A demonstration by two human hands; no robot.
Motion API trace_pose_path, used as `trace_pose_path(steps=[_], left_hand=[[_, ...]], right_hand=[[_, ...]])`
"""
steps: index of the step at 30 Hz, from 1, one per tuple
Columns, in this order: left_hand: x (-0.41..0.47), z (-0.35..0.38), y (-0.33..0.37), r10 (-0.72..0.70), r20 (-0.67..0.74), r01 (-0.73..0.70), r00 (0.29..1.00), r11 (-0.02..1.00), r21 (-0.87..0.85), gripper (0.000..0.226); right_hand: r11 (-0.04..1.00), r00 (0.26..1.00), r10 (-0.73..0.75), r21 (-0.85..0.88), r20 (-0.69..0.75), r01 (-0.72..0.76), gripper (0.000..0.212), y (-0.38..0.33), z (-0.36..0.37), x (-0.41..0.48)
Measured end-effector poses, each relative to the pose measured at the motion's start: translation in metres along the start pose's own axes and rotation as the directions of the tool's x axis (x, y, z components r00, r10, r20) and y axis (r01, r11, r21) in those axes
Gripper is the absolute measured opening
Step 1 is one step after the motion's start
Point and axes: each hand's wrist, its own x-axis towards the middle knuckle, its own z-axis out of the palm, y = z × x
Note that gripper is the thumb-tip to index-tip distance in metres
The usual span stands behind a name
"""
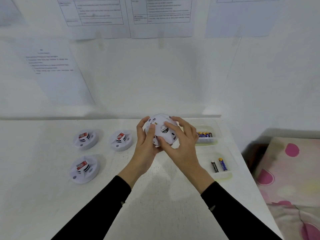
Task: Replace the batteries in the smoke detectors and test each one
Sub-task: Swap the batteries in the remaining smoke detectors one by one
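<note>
The fingers (pixel 170 126) of the left hand (pixel 147 137) and right hand (pixel 180 141) clasp one smoke detector (pixel 161 130) above the tabletop (pixel 164 196), labelled face up, probably to twist it open. Other detectors (pixel 85 139) sit leftward; batteries (pixel 205 134) lie in trays (pixel 223 175) rightward.

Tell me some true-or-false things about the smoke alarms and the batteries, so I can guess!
1. The left hand and the right hand both hold one smoke detector. True.
2. Five more detectors lie on the table. False: three detectors lie there, at the left.
3. The near tray holds two batteries. True.
4. The far tray is empty. False: a row of batteries lies in it.
5. The sleeves are red. False: they are black.
</note>
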Motion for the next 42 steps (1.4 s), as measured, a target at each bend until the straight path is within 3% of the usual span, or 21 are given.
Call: trace_pose_path(steps=[9, 17, 23, 33, 37, 42], left_hand=[[-0.001, 0.006, 0.001, -0.025, -0.026, 0.023, 0.999, 0.998, -0.064, 0.042], [0.001, 0.000, -0.004, -0.023, 0.034, 0.021, 0.999, 0.998, 0.052, 0.043], [-0.001, 0.002, -0.006, -0.020, 0.000, 0.020, 1.000, 0.996, 0.084, 0.040], [0.004, -0.006, 0.013, -0.242, 0.134, 0.266, 0.961, 0.939, -0.216, 0.062], [0.004, 0.000, 0.010, -0.206, 0.104, 0.227, 0.973, 0.934, -0.275, 0.042], [0.004, 0.006, 0.007, -0.177, 0.070, 0.190, 0.982, 0.945, -0.267, 0.037]], right_hand=[[0.999, 0.999, 0.036, -0.013, 0.011, -0.036, 0.050, -0.006, -0.003, 0.004], [0.998, 0.997, 0.069, -0.011, 0.027, -0.069, 0.056, -0.005, -0.009, 0.005], [0.993, 0.994, 0.113, 0.020, 0.007, -0.114, 0.056, -0.007, -0.006, 0.003], [0.971, 0.974, 0.123, 0.179, 0.192, -0.158, 0.057, -0.016, -0.019, 0.003], [0.977, 0.981, 0.116, 0.158, 0.153, -0.140, 0.055, -0.018, -0.014, 0.002], [0.983, 0.990, 0.108, 0.138, 0.092, -0.120, 0.055, -0.017, -0.011, 0.002]])
